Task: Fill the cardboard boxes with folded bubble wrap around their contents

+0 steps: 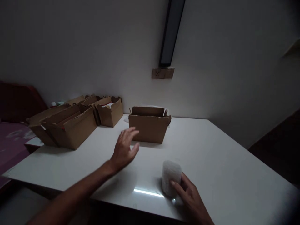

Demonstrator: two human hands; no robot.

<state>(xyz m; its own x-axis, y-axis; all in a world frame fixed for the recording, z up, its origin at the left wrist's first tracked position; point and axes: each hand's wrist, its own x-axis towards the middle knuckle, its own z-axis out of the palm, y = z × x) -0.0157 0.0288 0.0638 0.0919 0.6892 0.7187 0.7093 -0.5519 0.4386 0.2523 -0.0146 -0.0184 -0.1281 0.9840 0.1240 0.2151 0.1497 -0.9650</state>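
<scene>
Near the front of the white table, my right hand (187, 192) is closed around a whitish, translucent bundle (171, 175) that looks like bubble wrap; whatever is inside it cannot be made out. The bundle stands upright, at or just over the tabletop. My left hand (125, 147) is in the air over the middle of the table, fingers apart and holding nothing. Just beyond it stands an open-topped cardboard box (148, 128), whose inside is mostly hidden by its front wall.
Several more cardboard boxes (82, 131) are grouped at the left of the white table (199, 150), some with items inside. A wall socket plate (162, 73) sits under a dark screen (172, 31). A purple-covered bed (14, 137) lies at far left.
</scene>
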